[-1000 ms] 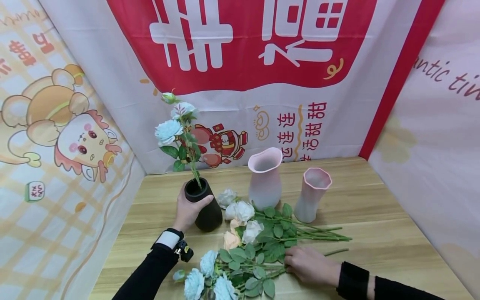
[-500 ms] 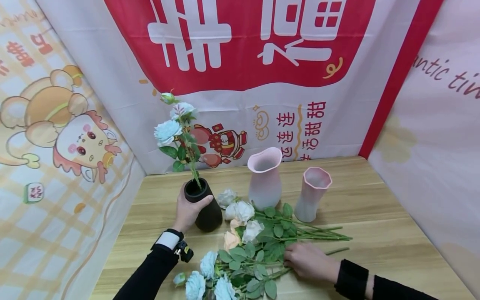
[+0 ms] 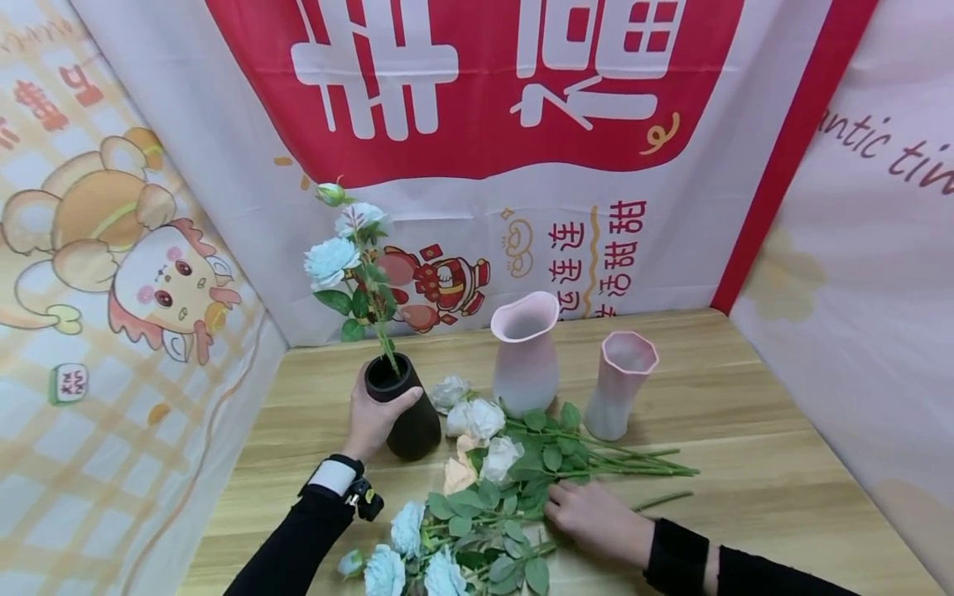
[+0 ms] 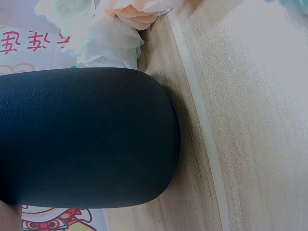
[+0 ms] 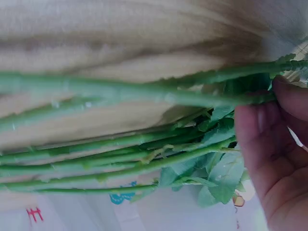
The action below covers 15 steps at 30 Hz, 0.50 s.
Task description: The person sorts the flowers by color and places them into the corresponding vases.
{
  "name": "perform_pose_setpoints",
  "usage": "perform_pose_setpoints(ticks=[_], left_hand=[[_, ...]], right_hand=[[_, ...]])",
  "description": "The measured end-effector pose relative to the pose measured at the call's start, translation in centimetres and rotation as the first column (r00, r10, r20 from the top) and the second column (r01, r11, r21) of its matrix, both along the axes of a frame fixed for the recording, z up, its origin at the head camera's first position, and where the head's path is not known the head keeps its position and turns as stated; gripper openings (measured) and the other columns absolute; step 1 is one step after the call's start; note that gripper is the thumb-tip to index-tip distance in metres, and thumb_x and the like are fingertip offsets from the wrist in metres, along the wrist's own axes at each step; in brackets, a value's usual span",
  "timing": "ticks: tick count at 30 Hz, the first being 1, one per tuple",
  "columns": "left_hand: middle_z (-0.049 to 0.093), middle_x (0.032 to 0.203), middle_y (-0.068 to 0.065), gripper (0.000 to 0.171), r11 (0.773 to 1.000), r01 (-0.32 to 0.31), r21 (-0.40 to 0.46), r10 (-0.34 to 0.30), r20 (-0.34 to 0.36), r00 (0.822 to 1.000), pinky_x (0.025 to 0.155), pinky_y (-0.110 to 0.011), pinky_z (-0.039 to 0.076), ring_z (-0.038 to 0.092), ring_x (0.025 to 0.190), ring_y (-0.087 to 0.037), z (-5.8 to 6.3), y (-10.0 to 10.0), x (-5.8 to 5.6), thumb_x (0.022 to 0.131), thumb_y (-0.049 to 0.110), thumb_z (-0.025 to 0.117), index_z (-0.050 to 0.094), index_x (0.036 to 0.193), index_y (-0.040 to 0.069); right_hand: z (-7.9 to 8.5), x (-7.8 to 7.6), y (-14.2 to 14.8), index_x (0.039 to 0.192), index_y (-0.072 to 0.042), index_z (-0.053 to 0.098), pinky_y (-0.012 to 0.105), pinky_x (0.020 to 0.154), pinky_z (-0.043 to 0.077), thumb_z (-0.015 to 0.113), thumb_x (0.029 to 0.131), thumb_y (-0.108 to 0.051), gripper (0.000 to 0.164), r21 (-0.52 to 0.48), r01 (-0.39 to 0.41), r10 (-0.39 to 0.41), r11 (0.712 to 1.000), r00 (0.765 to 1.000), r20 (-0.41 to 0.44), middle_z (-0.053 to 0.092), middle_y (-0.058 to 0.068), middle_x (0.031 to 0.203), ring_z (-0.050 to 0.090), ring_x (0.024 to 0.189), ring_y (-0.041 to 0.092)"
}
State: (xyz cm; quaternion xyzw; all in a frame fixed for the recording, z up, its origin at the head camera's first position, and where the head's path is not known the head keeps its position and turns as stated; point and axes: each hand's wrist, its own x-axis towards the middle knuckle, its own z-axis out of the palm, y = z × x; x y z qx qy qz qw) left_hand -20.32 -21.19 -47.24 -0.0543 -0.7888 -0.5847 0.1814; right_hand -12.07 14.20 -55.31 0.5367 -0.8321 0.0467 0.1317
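Note:
My left hand [image 3: 368,424] grips the neck of a black vase [image 3: 415,429], which leans slightly on the table. A pale blue artificial rose stem [image 3: 331,263] stands in it, with two blooms and a bud. The vase's smooth dark side [image 4: 91,139] fills much of the left wrist view. My right hand [image 3: 599,521] is low over the leafy stems of blue roses [image 3: 385,569] lying at the front. In the right wrist view, thumb and fingers pinch a green stem [image 5: 192,95]; other stems [image 5: 96,171] run beside it.
Behind the flowers stand a pink-and-white vase with a wavy rim [image 3: 526,364] and a shorter faceted pink vase [image 3: 620,393]. White roses [image 3: 477,420] and a peach rose [image 3: 458,476] lie mid-table, their stems [image 3: 648,465] pointing right. A printed cloth backdrop [image 3: 440,199] rises behind the table.
My right hand has slid a little to the left, and the blue roses at the front have shifted left slightly with it. My left hand and the black vase stay in place.

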Motion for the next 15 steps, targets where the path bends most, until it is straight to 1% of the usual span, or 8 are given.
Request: perform_pose_setpoints(ticks=[1, 3, 5, 9, 12, 15], left_hand=[[0.058, 0.12, -0.013, 0.066, 1.0, 0.002, -0.001, -0.002, -0.002, 1.0, 0.093, -0.036, 0.04, 0.054, 0.104, -0.018, 0.0, 0.0, 0.0, 0.075, 0.012, 0.086, 0.052, 0.13, 0.0], [0.058, 0.12, -0.013, 0.065, 1.0, 0.006, -0.002, -0.006, -0.007, 1.0, 0.094, -0.036, 0.04, 0.054, 0.103, -0.018, 0.1, -0.1, -0.1, 0.075, 0.012, 0.086, 0.052, 0.129, 0.0], [0.058, 0.12, -0.014, 0.065, 1.0, 0.005, -0.006, -0.005, -0.005, 1.0, 0.094, -0.037, 0.04, 0.054, 0.103, -0.018, 0.2, 0.0, 0.0, 0.075, 0.011, 0.086, 0.052, 0.129, -0.001], [0.058, 0.121, -0.014, 0.066, 1.0, 0.007, -0.008, -0.007, 0.002, 1.0, 0.094, -0.038, 0.04, 0.054, 0.104, -0.019, 0.1, -0.1, 0.0, 0.075, 0.011, 0.086, 0.051, 0.13, -0.001], [0.058, 0.121, -0.013, 0.066, 1.0, 0.01, 0.006, -0.01, 0.003, 1.0, 0.094, -0.038, 0.04, 0.054, 0.104, -0.019, 0.0, -0.1, 0.0, 0.076, 0.012, 0.085, 0.051, 0.131, 0.0], [0.058, 0.121, -0.012, 0.067, 1.0, 0.008, 0.011, -0.008, -0.001, 1.0, 0.093, -0.037, 0.041, 0.054, 0.104, -0.018, -0.1, -0.1, -0.1, 0.076, 0.013, 0.086, 0.051, 0.131, 0.001]], right_hand=[[0.2, 0.0, -0.1, 0.083, -0.015, 0.067, 0.017, 0.046, 0.034, 0.072, 0.075, 0.003, 0.02, 0.027, -0.014, 0.015, 1.0, 0.999, -0.034, 0.052, -0.005, 0.078, 0.05, 0.067, 0.006], [0.4, 0.0, -0.2, 0.082, -0.014, 0.067, 0.016, 0.046, 0.034, 0.075, 0.077, 0.0, 0.017, 0.071, -0.041, 0.047, 0.997, 0.995, -0.086, 0.052, -0.003, 0.079, 0.049, 0.065, 0.006], [0.6, 0.1, -0.3, 0.081, -0.014, 0.067, 0.015, 0.046, 0.035, 0.077, 0.077, -0.002, 0.015, 0.112, -0.058, 0.075, 0.992, 0.985, -0.154, 0.051, -0.003, 0.078, 0.048, 0.064, 0.005], [0.8, 0.3, -0.4, 0.081, -0.012, 0.068, 0.016, 0.045, 0.036, 0.073, 0.077, -0.004, 0.011, 0.179, -0.054, 0.098, 0.982, 0.964, -0.249, 0.051, -0.001, 0.077, 0.048, 0.062, 0.006], [1.0, 0.2, -0.4, 0.08, -0.011, 0.068, 0.018, 0.043, 0.037, 0.068, 0.076, -0.002, 0.01, 0.194, -0.027, 0.086, 0.981, 0.949, -0.303, 0.051, 0.0, 0.076, 0.048, 0.061, 0.007], [1.2, 0.0, -0.2, 0.08, -0.009, 0.067, 0.021, 0.042, 0.039, 0.059, 0.077, 0.003, 0.015, 0.173, 0.007, 0.049, 0.985, 0.946, -0.32, 0.05, 0.001, 0.075, 0.049, 0.06, 0.009]])
